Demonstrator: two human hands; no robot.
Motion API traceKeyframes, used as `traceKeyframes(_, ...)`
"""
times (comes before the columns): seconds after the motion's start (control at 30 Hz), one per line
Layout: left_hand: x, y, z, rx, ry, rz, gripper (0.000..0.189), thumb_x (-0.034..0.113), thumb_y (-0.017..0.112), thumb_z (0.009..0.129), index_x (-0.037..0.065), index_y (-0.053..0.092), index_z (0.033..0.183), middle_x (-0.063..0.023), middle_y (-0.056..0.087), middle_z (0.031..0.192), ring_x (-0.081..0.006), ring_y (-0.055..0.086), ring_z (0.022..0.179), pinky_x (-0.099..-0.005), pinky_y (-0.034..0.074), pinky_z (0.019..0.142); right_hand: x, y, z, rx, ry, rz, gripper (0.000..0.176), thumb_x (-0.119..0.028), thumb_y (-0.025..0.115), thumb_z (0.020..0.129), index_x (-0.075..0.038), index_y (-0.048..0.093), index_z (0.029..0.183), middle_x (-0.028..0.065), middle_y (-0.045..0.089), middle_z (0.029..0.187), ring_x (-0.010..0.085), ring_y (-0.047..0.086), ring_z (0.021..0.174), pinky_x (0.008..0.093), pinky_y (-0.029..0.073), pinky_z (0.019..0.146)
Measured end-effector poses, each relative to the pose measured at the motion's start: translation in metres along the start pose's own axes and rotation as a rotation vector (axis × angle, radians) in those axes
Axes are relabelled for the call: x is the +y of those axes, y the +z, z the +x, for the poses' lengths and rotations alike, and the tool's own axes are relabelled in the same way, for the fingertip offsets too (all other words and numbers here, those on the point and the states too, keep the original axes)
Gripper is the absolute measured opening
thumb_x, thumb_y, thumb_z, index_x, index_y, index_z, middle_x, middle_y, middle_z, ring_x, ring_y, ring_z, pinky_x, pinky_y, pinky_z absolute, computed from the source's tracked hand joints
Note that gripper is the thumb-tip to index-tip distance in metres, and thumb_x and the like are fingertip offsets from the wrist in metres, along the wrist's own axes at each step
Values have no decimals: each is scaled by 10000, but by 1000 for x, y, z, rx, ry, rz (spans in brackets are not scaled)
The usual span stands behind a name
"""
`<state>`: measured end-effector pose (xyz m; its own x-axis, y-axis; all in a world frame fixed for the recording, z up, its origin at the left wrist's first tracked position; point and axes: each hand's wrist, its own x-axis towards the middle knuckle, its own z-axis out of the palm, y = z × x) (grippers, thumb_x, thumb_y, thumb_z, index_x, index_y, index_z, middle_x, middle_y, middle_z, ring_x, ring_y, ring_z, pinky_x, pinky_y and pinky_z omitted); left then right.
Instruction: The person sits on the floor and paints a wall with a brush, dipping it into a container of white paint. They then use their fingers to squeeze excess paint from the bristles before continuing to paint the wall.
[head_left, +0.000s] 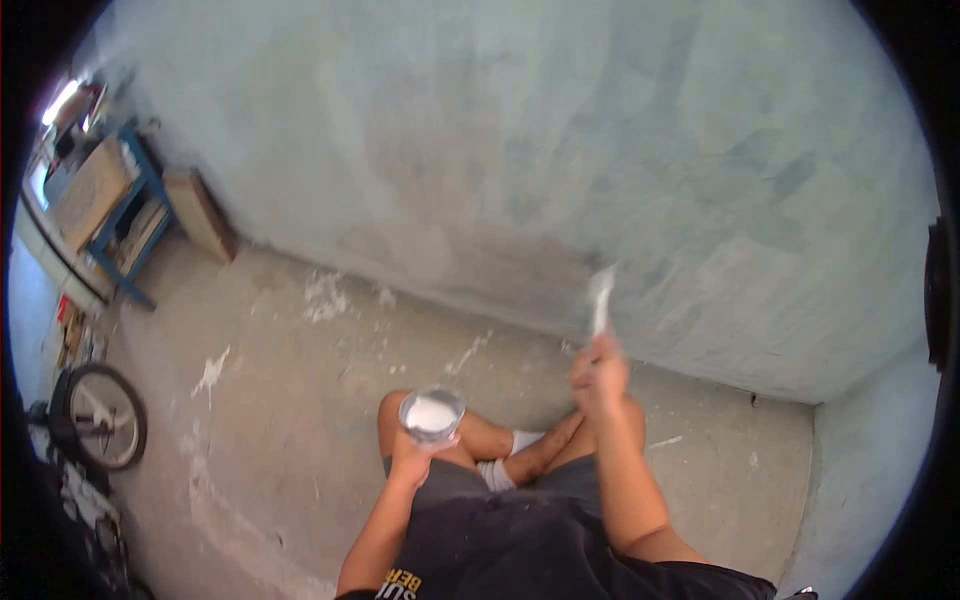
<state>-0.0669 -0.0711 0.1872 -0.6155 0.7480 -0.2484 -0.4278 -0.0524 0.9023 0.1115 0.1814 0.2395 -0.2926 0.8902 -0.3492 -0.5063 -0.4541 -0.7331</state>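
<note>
My right hand [600,372] is closed around the handle of a white brush-like tool [601,295], blurred by motion, whose tip points up at the lower part of the grey-green wall [450,150]. Whether the tip touches the wall I cannot tell. In my left hand [418,455] is a round grey container [432,414] with white material inside, held above my crossed legs. A darker, brownish patch of wall lies to the left of the tool.
The concrete floor [270,400] has white splatters. On the left stand a blue-framed table [128,225], a wooden board [198,215] leaning on the wall and a wheel [103,416]. A dark object [938,295] is at the right edge.
</note>
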Motion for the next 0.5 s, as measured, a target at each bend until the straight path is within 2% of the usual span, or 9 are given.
traceKeyframes(0.07, -13, -12, 4, 12, -79, 33, 802, -60, 864, 622, 28, 458, 1309, -88, 607, 1162, -190, 618, 1055, -323, 534, 901, -57, 36, -38, 21, -67, 81, 480, -210, 496, 1022, -135, 388, 1483, -37, 358, 649, 70, 321, 461, 227, 280, 387)
traceKeyframes(0.13, -19, -13, 2, 37, -42, 78, 844, -37, 882, 607, 28, 440, 1322, -90, 600, 1178, -195, 604, 1081, -323, 511, 934, -80, 43, -58, -100, -241, 29, 536, -210, 487, 1028, -137, 316, 1530, -38, 352, 656, 54, 316, 469, 216, 266, 387)
traceKeyframes(0.17, -18, -14, 5, 27, 13, 128, 887, -14, 901, 591, 27, 421, 1336, -92, 593, 1194, -200, 590, 1107, -324, 488, 968, -87, 47, -65, -120, -235, 29, 536, -210, 487, 1028, -137, 316, 1530, -38, 352, 656, 54, 316, 469, 216, 266, 387)
traceKeyframes(0.23, -17, -14, 8, 33, 17, 125, 912, -3, 910, 581, 24, 412, 1344, -95, 586, 1213, -204, 578, 1127, -327, 480, 976, -95, 46, -78, -147, -496, -93, 560, -205, 485, 1031, -134, 278, 1546, -39, 334, 663, 49, 327, 493, 208, 267, 393)
traceKeyframes(0.33, -24, -18, 11, 28, 1, 107, 940, 5, 918, 570, 16, 404, 1357, -98, 575, 1242, -206, 563, 1153, -331, 472, 988, -83, 41, -76, -120, -570, -89, 541, -199, 482, 1033, -133, 300, 1539, -39, 332, 663, 49, 327, 492, 208, 278, 396)
traceKeyframes(0.4, -16, -14, 11, 18, 2, 80, 944, 2, 917, 570, 10, 404, 1362, -99, 573, 1251, -205, 561, 1158, -333, 471, 990, -66, 37, -71, -74, -583, -108, 536, -196, 496, 1029, -136, 321, 1532, -41, 329, 658, 53, 323, 489, 214, 285, 398)
traceKeyframes(0.47, 10, 1, 4, 67, 207, 167, 794, -115, 842, 602, 27, 469, 1288, -83, 607, 1168, -198, 610, 1084, -339, 586, 824, -46, 23, -61, -48, -410, -183, 571, -211, 523, 1017, -143, 302, 1540, -45, 318, 662, 48, 308, 486, 203, 273, 394)
traceKeyframes(0.5, 9, -5, 10, 66, 160, 133, 854, -89, 870, 563, 39, 454, 1297, -77, 590, 1205, -191, 590, 1113, -343, 563, 864, -31, 12, -46, -43, -376, -213, 574, -210, 534, 1012, -154, 310, 1538, -45, 321, 661, 52, 309, 487, 210, 280, 396)
